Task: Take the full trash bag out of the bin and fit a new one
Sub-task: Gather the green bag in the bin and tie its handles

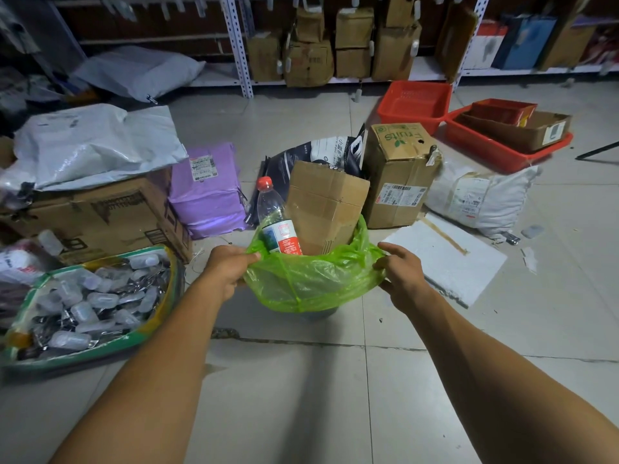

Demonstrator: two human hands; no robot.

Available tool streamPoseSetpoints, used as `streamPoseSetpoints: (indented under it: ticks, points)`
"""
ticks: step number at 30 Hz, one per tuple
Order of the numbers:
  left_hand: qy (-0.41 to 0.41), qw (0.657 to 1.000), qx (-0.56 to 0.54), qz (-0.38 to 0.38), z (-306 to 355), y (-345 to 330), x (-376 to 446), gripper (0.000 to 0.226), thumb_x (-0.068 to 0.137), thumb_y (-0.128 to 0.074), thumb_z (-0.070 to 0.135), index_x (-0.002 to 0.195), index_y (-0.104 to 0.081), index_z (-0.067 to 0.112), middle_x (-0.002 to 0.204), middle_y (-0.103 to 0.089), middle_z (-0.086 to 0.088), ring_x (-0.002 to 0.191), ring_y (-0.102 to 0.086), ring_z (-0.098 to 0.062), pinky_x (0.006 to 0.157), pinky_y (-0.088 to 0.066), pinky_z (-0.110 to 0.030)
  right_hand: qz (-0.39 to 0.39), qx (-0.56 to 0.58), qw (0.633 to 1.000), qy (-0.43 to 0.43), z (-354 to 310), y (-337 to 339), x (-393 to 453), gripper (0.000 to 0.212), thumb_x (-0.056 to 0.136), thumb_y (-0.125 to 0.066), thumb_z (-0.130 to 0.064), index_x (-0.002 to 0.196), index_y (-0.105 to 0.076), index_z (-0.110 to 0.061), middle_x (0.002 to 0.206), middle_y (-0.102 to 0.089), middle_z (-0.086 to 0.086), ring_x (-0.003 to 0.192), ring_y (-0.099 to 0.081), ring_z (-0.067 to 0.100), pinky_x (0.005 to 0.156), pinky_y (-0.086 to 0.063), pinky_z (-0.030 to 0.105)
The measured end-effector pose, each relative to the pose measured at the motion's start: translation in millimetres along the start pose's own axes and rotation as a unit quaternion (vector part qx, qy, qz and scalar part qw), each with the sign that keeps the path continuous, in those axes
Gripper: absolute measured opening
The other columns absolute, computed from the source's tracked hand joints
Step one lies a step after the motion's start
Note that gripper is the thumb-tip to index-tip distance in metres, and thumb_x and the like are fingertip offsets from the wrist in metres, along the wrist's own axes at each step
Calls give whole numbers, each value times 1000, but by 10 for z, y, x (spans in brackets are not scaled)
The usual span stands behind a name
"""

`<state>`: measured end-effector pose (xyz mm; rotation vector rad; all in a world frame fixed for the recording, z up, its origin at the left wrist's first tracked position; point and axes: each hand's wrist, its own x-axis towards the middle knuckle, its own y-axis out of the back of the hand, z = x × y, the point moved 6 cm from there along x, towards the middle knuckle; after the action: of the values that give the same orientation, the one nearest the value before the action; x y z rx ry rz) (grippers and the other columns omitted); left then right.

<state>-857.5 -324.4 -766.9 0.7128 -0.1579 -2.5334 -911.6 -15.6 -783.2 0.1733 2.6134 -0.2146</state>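
A green translucent trash bag [311, 283] lines a small bin [315, 314] on the tiled floor; only a dark sliver of the bin shows under the plastic. Out of the bag stick a clear plastic bottle [276, 219] with a red cap and a folded cardboard box [326, 205]. My left hand [227, 272] pinches the bag's rim on the left side. My right hand [402, 277] grips the rim on the right side. No spare bag is in sight.
A green-edged box of small plastic cases [90, 306] lies at the left, with cartons and a purple parcel [207, 189] behind it. A "fruits" carton [400, 175], white sack [479, 199], foam sheet [445, 256] and red trays [415, 103] stand at the right. Shelving lines the back.
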Motion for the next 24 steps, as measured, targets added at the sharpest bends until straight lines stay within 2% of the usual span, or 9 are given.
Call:
streamPoseSetpoints:
  ticks: [2,4,5,8,10,14,17,21,24]
  points:
    - [12,1000,1,-14,-24,-6,36,8,88,-65,3,80,-63,6,77,-67,-13,63,-63,-22,57,-52,-29,3,3,1000,2,-36,4,-4,44,84,-47,12,117,-64,-12,91,-62,8,79,-60,21,68,-54,32]
    - [28,999,19,-27,-52,-6,56,7,91,-61,8,84,-63,7,73,-67,-12,60,-61,-22,52,-49,-26,2,-2,1000,5,-50,8,5,43,84,-47,12,113,-67,-12,94,-64,9,81,-60,23,69,-54,33]
    - [34,999,27,-33,-76,-2,75,8,92,-59,10,85,-62,8,72,-66,-11,60,-60,-22,54,-50,-26,3,-2,1000,5,-50,14,12,41,84,-47,11,110,-69,-12,94,-65,10,81,-61,23,69,-54,33]
    - [41,997,56,-43,-122,13,110,10,94,-57,20,90,-63,12,83,-68,-9,75,-62,-26,81,-50,-41,0,2,1000,0,-50,26,43,36,87,-47,9,103,-71,-12,94,-66,12,81,-62,25,73,-56,36]
    - [40,997,58,-38,-133,23,111,14,95,-55,24,92,-63,13,87,-68,-8,82,-62,-26,89,-47,-48,-2,-3,1000,4,-86,31,61,35,88,-46,8,101,-71,-13,94,-66,13,83,-63,26,75,-57,37]
    - [72,995,-36,-63,-144,-10,129,21,99,-47,26,95,-64,14,87,-71,-11,78,-66,-28,78,-52,-44,-3,11,1000,21,-200,18,93,35,88,-46,10,97,-70,-14,91,-66,12,80,-64,23,66,-54,32]
    - [77,990,-92,-74,-136,-36,158,15,96,-55,25,99,-65,13,87,-73,-9,78,-68,-24,72,-56,-40,-10,26,999,28,-261,-25,111,34,89,-46,10,97,-69,-14,92,-67,13,82,-65,24,66,-54,32]
    - [69,993,-78,-59,-159,-59,171,19,83,-72,20,99,-67,10,90,-74,-11,75,-70,-23,61,-53,-33,-11,-4,999,40,-275,-73,106,34,89,-46,10,98,-69,-13,91,-68,12,81,-65,24,76,-57,39]
    - [71,990,-118,-24,-160,22,190,17,80,-75,22,92,-68,13,93,-73,-11,73,-69,-22,56,-54,-32,-6,-23,999,33,-264,-80,103,34,89,-45,8,103,-71,-10,90,-69,9,82,-65,23,78,-57,39]
